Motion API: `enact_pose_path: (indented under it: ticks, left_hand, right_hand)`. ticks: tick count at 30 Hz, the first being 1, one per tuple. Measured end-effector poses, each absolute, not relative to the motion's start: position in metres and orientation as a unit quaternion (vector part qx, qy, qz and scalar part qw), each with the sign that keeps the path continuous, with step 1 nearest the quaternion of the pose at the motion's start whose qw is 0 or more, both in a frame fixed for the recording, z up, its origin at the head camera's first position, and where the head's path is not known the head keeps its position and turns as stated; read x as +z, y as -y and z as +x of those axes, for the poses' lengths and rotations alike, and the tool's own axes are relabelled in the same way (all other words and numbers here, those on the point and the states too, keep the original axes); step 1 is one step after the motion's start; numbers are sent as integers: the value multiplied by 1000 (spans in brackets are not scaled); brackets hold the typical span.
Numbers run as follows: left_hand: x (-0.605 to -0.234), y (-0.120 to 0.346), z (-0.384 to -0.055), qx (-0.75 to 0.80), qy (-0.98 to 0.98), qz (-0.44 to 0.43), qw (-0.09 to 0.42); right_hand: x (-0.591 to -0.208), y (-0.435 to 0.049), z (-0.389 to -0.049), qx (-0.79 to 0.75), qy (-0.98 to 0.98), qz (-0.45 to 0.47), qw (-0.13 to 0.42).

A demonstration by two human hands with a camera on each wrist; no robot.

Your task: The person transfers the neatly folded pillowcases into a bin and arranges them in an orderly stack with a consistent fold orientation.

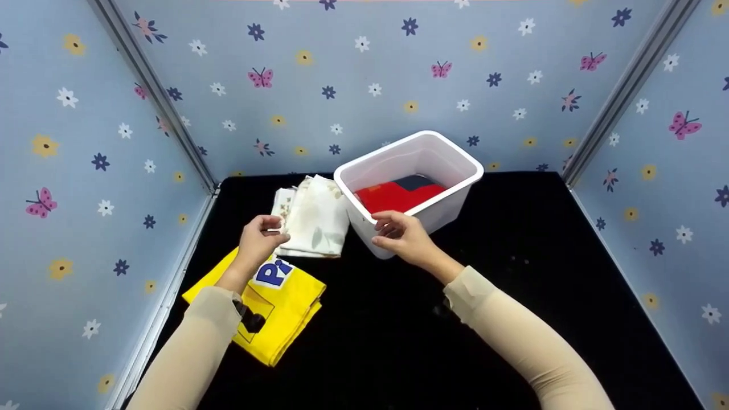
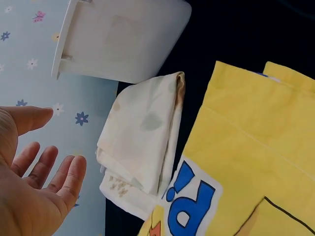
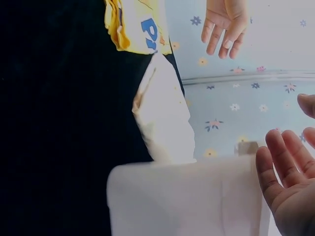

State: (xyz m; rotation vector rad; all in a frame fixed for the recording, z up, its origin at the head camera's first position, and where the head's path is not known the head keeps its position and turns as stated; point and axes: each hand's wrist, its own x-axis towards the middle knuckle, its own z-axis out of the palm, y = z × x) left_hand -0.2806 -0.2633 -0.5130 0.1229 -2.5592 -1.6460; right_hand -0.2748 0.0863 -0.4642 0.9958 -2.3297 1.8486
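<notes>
My left hand point(image 1: 259, 242) hovers over the folded cloths with its fingers loosely bent and nothing in them. Below it lies a folded yellow cloth point(image 1: 290, 307) with blue lettering. Just beyond, a folded white cloth point(image 1: 316, 219) with a pale leaf print rests against the white plastic bin point(image 1: 407, 145). My right hand point(image 1: 407, 239), also holding nothing, is at the bin's near rim, its fingers relaxed and apart in the right wrist view. Inside the bin lie a red cloth point(image 1: 393, 198) and a dark grey-blue one point(image 1: 414, 181).
A black tabletop point(image 1: 364, 353) extends under everything. Light blue walls point(image 1: 364, 74) printed with flowers and butterflies close off the back and both sides, joined by metal corner strips point(image 1: 165, 102). The bin stands near the back wall.
</notes>
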Motion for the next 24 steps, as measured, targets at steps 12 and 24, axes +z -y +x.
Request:
enact_pose_path:
  ticks: [12, 24]
  left_hand:
    - [-529, 287, -265, -540, 838, 58, 53]
    - [-542, 301, -256, -544, 834, 80, 47]
  right_hand:
    - [-484, -74, -262, 585, 742, 326, -13]
    - [-497, -67, -255, 579, 747, 327, -27]
